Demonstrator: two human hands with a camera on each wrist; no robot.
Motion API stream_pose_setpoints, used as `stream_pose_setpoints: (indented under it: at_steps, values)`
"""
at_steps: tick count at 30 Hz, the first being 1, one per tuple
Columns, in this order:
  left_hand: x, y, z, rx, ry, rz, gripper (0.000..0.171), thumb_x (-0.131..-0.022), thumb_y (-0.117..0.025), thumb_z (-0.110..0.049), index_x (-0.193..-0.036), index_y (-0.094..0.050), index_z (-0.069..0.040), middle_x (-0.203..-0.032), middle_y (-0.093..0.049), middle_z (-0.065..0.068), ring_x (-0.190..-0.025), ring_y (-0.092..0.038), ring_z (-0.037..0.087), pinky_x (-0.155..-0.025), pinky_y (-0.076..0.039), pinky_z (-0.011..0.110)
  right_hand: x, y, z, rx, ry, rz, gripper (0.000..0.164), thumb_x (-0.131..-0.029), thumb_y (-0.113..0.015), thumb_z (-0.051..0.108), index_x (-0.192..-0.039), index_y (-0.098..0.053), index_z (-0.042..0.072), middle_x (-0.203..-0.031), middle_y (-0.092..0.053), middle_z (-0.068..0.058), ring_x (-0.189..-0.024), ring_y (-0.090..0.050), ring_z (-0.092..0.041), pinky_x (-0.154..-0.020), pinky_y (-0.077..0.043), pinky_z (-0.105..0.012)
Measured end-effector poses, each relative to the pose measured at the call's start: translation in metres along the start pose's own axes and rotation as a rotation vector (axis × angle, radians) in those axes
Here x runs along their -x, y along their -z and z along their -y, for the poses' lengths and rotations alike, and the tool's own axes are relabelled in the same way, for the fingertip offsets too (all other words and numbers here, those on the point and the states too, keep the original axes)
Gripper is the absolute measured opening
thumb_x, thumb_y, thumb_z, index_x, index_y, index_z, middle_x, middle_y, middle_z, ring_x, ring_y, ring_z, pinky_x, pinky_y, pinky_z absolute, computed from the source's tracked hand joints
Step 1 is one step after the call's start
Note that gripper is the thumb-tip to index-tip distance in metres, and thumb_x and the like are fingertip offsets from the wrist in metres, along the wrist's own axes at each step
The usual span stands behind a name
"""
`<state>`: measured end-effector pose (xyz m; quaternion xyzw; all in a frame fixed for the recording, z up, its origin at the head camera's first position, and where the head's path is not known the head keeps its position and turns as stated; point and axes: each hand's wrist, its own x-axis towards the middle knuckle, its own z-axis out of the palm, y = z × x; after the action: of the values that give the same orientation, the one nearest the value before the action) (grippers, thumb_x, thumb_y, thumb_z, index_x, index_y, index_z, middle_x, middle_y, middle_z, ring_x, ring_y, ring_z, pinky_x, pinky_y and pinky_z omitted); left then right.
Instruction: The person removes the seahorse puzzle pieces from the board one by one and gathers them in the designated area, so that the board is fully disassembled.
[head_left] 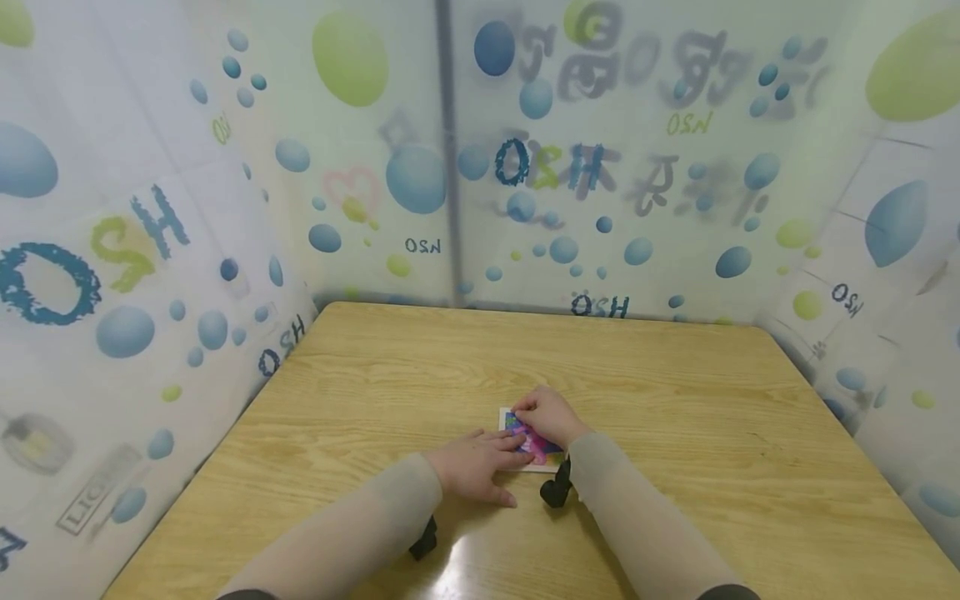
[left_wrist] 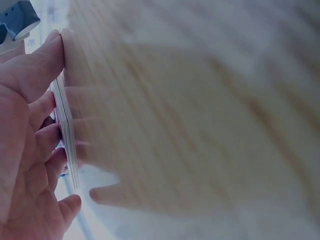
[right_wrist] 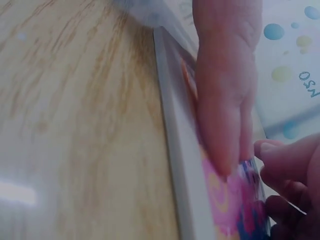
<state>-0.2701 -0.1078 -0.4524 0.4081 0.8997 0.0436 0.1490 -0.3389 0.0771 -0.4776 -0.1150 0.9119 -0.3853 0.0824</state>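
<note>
A small flat picture board [head_left: 538,452] with a pale border and a pink, blue and green picture lies on the table. My left hand [head_left: 474,468] rests on its left side, fingers spread and nearly straight over the picture. At the far edge my right hand [head_left: 549,417] pinches with thumb and curled fingers; whether a separate piece is between them is hidden. Seen from the right wrist, straight left fingers [right_wrist: 222,110] press on the pink part, with the right fingers [right_wrist: 287,165] bunched along the opposite edge. In the left wrist view the board's layered edge [left_wrist: 67,130] shows side-on.
The wooden table [head_left: 337,392] extends around the board, with glare near its front. Printed curtains [head_left: 375,167] with bubbles and lettering stand along the back and both sides. Dark wrist cameras [head_left: 557,487] hang beneath the sleeves, close to the tabletop.
</note>
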Motion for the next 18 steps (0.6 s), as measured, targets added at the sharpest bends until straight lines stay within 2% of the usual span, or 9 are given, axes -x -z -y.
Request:
stream_pose_setpoints:
  at_steps: [9, 18]
  values:
    - [0.0003, 0.0001, 0.0011, 0.028, 0.000, 0.001, 0.073, -0.088, -0.057, -0.059, -0.150, -0.034, -0.030, -0.159, -0.019, 0.000, -0.145, -0.017, 0.020, -0.115, -0.020, 0.051, -0.0001, 0.0015, 0.0049, 0.084, 0.027, 0.011, 0.014, -0.093, -0.063, 0.017, -0.093, -0.076, 0.014, -0.096, -0.060, 0.000, -0.092, -0.054, -0.016, -0.090, -0.047, -0.042]
    - [0.0011, 0.0022, -0.0006, 0.035, -0.003, 0.005, 0.072, -0.089, -0.057, -0.058, -0.150, -0.034, -0.027, -0.159, -0.018, 0.001, -0.146, -0.016, 0.020, -0.116, -0.018, 0.047, -0.0053, -0.0019, 0.0037, 0.073, 0.051, 0.030, 0.014, -0.093, -0.062, 0.017, -0.095, -0.074, 0.010, -0.097, -0.067, -0.001, -0.090, -0.060, -0.015, -0.087, -0.051, -0.040]
